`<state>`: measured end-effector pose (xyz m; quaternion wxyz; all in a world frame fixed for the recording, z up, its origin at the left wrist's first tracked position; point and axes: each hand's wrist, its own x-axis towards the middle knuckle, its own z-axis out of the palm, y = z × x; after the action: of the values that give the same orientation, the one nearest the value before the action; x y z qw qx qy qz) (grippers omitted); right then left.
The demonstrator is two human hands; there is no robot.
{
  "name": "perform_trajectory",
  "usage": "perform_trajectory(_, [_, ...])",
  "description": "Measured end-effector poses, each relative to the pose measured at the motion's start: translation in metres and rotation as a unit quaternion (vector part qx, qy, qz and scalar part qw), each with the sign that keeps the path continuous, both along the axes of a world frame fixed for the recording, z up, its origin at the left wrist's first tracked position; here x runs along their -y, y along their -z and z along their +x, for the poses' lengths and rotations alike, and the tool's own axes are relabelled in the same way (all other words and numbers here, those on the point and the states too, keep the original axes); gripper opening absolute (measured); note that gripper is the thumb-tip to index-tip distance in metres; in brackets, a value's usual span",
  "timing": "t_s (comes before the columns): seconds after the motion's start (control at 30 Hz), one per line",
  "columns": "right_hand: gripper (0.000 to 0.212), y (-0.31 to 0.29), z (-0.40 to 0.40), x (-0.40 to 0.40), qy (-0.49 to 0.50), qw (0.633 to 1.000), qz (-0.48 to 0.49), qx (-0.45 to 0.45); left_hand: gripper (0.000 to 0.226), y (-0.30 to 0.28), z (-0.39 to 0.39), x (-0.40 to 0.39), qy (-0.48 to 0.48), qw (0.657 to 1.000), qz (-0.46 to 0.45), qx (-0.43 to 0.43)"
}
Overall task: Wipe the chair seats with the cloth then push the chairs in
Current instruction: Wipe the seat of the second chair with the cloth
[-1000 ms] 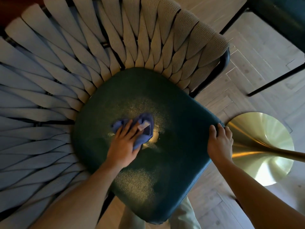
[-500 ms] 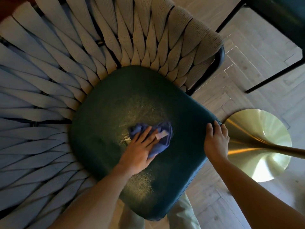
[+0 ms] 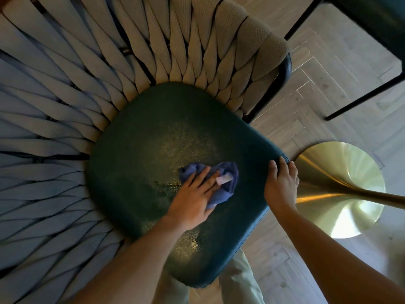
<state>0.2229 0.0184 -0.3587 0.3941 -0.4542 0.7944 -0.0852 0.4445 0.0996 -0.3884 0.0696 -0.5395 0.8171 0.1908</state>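
Observation:
I look straight down on a chair with a dark green padded seat (image 3: 157,137) and a curved back of woven beige straps (image 3: 65,84). A crumpled blue cloth (image 3: 228,187) with a small white label lies on the right half of the seat. My left hand (image 3: 192,198) presses flat on the cloth, fingers spread over it. My right hand (image 3: 281,185) grips the seat's right edge, fingers curled over the rim. A damp streak shows on the seat just left of the cloth.
A round brass table base (image 3: 341,194) with its slanting stem stands on the wooden floor right beside the seat's right edge. A second chair's dark seat and black legs (image 3: 361,99) are at the top right. My light trouser legs (image 3: 241,279) show below the seat.
My left hand has slid the cloth from the seat's middle toward the right edge, closer to my right hand. My right hand has kept its hold on the seat rim.

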Motion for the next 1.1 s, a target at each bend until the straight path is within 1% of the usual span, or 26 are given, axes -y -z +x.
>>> perform_trajectory(0.03, [0.059,0.000,0.002,-0.001,0.002,1.000,-0.002,0.001,0.062,0.001,0.016,-0.005,-0.036,0.999,-0.004,0.006])
perform_trajectory(0.07, [0.059,0.000,0.003,-0.001,0.005,1.000,-0.003,0.002,0.062,0.001,0.029,-0.004,-0.101,0.995,-0.004,0.017])
perform_trajectory(0.13, [0.059,0.000,0.004,-0.002,0.011,1.000,-0.004,0.001,0.063,0.000,0.036,0.012,-0.245,0.969,0.004,0.033])
perform_trajectory(0.17, [0.059,0.001,0.003,-0.002,0.010,1.000,-0.004,0.000,0.063,-0.001,0.028,0.026,-0.297,0.954,-0.003,0.029])
perform_trajectory(0.23, [0.058,0.001,0.001,-0.003,0.003,1.000,-0.005,-0.001,0.065,-0.001,-0.005,0.054,-0.352,0.936,-0.014,0.010])
perform_trajectory(0.27, [0.058,0.002,0.000,-0.003,0.000,1.000,-0.007,0.000,0.067,-0.001,-0.023,0.066,-0.350,0.937,-0.010,0.006])
perform_trajectory(0.3, [0.058,0.002,-0.002,-0.003,-0.003,1.000,-0.009,0.000,0.067,-0.001,-0.041,0.073,-0.318,0.948,-0.010,0.007])
perform_trajectory(0.33, [0.057,0.003,-0.003,-0.003,-0.006,1.000,-0.012,-0.001,0.066,0.000,-0.056,0.075,-0.254,0.967,-0.010,0.008])
perform_trajectory(0.37, [0.057,0.004,-0.004,-0.003,-0.006,1.000,-0.013,-0.001,0.064,-0.001,-0.067,0.070,-0.164,0.986,-0.004,0.005])
perform_trajectory(0.4, [0.056,0.004,-0.004,-0.003,-0.005,1.000,-0.015,0.000,0.064,-0.001,-0.072,0.061,-0.057,0.998,0.001,0.001])
perform_trajectory(0.43, [0.056,0.003,-0.005,-0.003,-0.001,1.000,-0.018,0.003,0.064,-0.001,-0.069,0.049,0.045,0.999,-0.001,-0.005])
perform_trajectory(0.47, [0.055,0.002,-0.004,-0.005,0.004,1.000,-0.021,0.006,0.065,-0.001,-0.058,0.038,0.126,0.992,-0.002,-0.011])
perform_trajectory(0.5, [0.054,0.001,-0.002,-0.007,0.010,1.000,-0.026,0.007,0.066,-0.002,-0.042,0.030,0.182,0.983,0.000,-0.015])
perform_trajectory(0.57, [0.055,-0.002,0.002,-0.015,0.027,0.999,-0.033,0.004,0.065,-0.002,0.000,0.021,0.250,0.968,-0.011,-0.009])
perform_trajectory(0.6, [0.055,-0.003,0.006,-0.020,0.032,0.999,-0.034,0.003,0.063,-0.004,0.023,0.020,0.266,0.964,-0.016,-0.001])
perform_trajectory(0.67, [0.056,-0.005,0.013,-0.030,0.038,0.999,-0.036,0.000,0.059,-0.006,0.068,0.018,0.268,0.963,-0.011,0.023])
perform_trajectory(0.73, [0.056,-0.006,0.019,-0.039,0.041,0.999,-0.034,-0.009,0.054,-0.007,0.109,0.014,0.234,0.971,-0.007,0.042])
perform_trajectory(0.87, [0.055,-0.005,0.028,-0.052,0.035,0.999,-0.032,-0.018,0.057,-0.012,0.179,-0.004,0.102,0.992,0.011,0.077])
perform_trajectory(0.9, [0.055,-0.005,0.030,-0.055,0.036,0.999,-0.034,-0.020,0.057,-0.011,0.190,-0.011,0.055,0.995,0.003,0.082])
perform_trajectory(0.97, [0.055,-0.005,0.033,-0.058,0.049,0.998,-0.040,-0.023,0.054,-0.008,0.198,-0.027,-0.086,0.992,-0.011,0.089])
perform_trajectory(1.0, [0.054,-0.005,0.033,-0.060,0.065,0.997,-0.041,-0.021,0.054,-0.007,0.193,-0.036,-0.172,0.981,-0.011,0.093])
perform_trajectory(1.03, [0.055,-0.004,0.033,-0.061,0.087,0.995,-0.040,-0.017,0.054,-0.007,0.183,-0.044,-0.258,0.961,-0.006,0.097])
perform_trajectory(1.1, [0.057,-0.004,0.031,-0.065,0.131,0.991,-0.034,-0.009,0.060,-0.007,0.155,-0.051,-0.417,0.904,0.040,0.091])
